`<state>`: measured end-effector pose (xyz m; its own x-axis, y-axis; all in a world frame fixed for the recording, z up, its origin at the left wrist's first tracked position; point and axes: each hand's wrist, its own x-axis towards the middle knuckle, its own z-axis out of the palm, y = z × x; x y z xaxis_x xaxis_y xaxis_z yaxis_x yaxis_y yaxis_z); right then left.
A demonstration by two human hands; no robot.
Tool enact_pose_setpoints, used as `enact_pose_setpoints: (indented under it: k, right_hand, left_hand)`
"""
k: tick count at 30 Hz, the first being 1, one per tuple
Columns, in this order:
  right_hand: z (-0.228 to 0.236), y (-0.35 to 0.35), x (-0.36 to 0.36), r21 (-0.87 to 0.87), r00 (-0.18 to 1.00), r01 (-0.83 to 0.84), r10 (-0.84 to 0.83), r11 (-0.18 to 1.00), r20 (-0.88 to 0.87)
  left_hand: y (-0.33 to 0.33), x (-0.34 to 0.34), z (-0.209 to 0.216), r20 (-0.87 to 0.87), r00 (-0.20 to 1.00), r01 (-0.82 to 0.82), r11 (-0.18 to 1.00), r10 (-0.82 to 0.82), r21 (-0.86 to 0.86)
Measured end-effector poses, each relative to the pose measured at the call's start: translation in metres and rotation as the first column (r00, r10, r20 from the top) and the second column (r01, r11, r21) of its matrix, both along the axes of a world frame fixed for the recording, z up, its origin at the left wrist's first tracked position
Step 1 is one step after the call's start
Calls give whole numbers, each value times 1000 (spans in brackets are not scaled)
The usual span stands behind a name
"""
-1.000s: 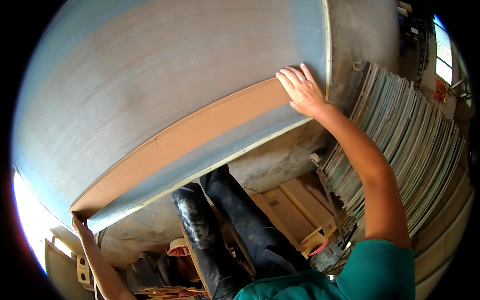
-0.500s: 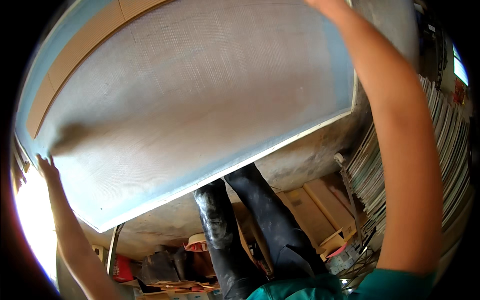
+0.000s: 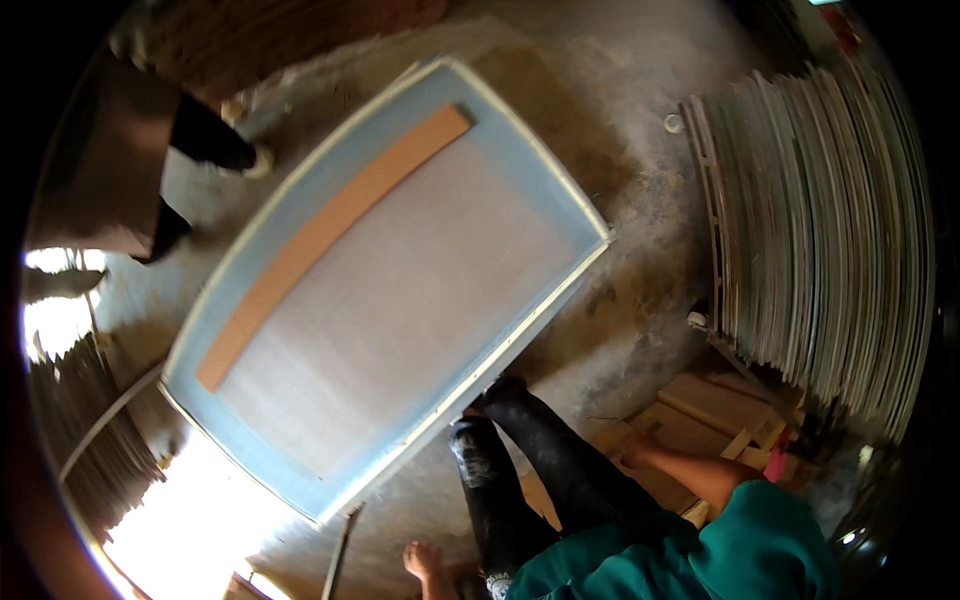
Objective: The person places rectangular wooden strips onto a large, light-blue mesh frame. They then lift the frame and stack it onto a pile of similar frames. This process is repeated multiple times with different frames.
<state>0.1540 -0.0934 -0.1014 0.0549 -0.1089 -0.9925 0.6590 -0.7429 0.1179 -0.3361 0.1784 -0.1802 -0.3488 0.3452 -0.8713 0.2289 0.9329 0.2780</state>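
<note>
A large framed screen (image 3: 390, 310) lies flat before me, with a blue border, a pale rim and a greyish mesh middle. Along its far left side rests a long brown strip (image 3: 330, 225). My left hand (image 3: 424, 560) hangs low, left of my legs and apart from the frame. Its fingers look curled, with nothing visible in them. Beside my right thigh is my right hand (image 3: 637, 452), over the cardboard; its fingers are blurred and partly hidden. Neither hand touches the screen.
Many thin boards (image 3: 810, 230) stand packed on a wheeled rack at right. Flattened cardboard (image 3: 690, 410) lies below it. Another person's legs (image 3: 205, 135) show at far left, beyond the screen. More stacked boards (image 3: 90, 430) and a metal bar (image 3: 342, 550) are at lower left.
Both my hands have dropped from around the screen's edges to beside my legs. The screen now appears smaller and lower, with its whole outline and the other person in view.
</note>
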Motion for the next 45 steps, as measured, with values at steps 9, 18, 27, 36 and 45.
enact_pose_setpoints:
  k: [9, 18, 27, 36, 45]
  right_hand:
    - [37, -44, -5, 460, 858, 336, -469, 822, 211]
    - [16, -14, 165, 634, 805, 380, -579, 673, 131]
    - [-32, 99, 364, 674, 735, 288, -608, 680, 299]
    - [-179, 187, 411, 695, 766, 149, -527, 703, 369]
    - [-184, 204, 418, 675, 806, 17, -410, 738, 428]
  left_hand:
    - [45, 161, 118, 161, 985, 47, 997, -57, 65]
    - [12, 286, 186, 81, 976, 197, 979, -200, 42]
    - [-83, 312, 166, -21, 961, 270, 953, -275, -138]
    - [-159, 273, 152, 93, 986, 152, 977, -139, -149]
    - [-161, 342, 176, -173, 982, 37, 977, -74, -210]
